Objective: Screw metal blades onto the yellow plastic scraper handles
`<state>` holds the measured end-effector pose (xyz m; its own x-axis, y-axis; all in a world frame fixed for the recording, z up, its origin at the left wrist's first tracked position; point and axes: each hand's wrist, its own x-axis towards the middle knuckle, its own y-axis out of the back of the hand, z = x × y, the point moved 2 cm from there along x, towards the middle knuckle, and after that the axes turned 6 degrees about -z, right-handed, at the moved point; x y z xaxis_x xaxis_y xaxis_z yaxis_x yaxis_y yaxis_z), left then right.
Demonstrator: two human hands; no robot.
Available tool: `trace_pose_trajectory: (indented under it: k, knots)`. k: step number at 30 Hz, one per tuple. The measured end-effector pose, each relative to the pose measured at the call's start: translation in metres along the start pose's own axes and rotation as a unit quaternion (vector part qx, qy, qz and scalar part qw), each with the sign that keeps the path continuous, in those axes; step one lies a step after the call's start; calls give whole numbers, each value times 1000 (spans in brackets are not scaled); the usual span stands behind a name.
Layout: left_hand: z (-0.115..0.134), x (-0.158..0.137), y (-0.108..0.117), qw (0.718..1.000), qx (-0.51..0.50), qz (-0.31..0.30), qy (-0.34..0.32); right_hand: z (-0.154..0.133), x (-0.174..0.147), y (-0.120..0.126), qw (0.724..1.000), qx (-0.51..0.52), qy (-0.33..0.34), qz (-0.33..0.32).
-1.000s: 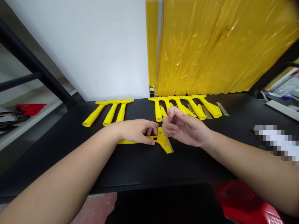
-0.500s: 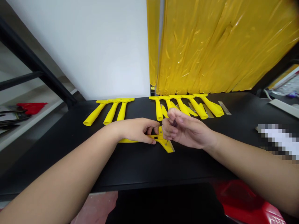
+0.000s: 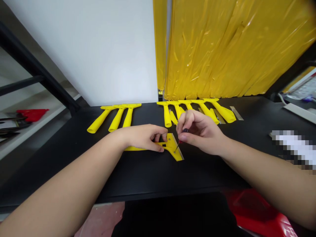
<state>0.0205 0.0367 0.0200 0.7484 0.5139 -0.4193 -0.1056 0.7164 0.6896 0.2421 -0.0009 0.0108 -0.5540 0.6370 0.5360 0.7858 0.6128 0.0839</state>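
Note:
A yellow scraper (image 3: 175,152) lies on the black table with its handle to the left and a thin metal blade along its right edge. My left hand (image 3: 148,136) is closed around its neck and presses it down; the palm hides part of the handle. Between the thumb and fingers of my right hand (image 3: 197,131) is a small screwdriver (image 3: 179,143) with a dark, red-tinged handle. The screwdriver's thin shaft slants down to a screw near the scraper head's lower corner. Another screw shows at the head's upper part.
Three yellow scrapers (image 3: 117,118) lie at the back left. Several more scrapers (image 3: 168,117) stand in a row at the back right, with loose metal blades (image 3: 236,113) beside them. A white panel (image 3: 111,59) and yellow plastic wrapping (image 3: 222,52) rise behind the black table (image 3: 148,177).
My right hand has shifted slightly right and its fingers have opened around the screwdriver, so its handle and shaft now show. My left hand and the scraper have stayed put.

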Motion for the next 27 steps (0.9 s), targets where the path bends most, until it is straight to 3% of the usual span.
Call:
trace_pose_trajectory:
  k: [3, 9, 14, 17, 21, 27]
  knots:
    - [0, 0, 0, 1000, -3, -2, -8, -3, 0, 4, 999, -40, -4, 27]
    - [0, 0, 0, 1000, -2, 1, 1, -4, 0, 8, 999, 14, -51, -10]
    - [-3, 1, -1, 1000, -13, 1, -18, -11, 1, 8, 988, 57, -91, -113]
    - [-3, 1, -1, 1000, -14, -4, -23, -11, 2, 1, 967, 150, -130, -159]
    - [-1, 1, -1, 1000, -2, 0, -15, -2, 5, -13, 940, 301, -144, -63]
    - [-2, 1, -1, 1000, 1, 1, -18, 6, 9, -20, 946, 289, -146, -18]
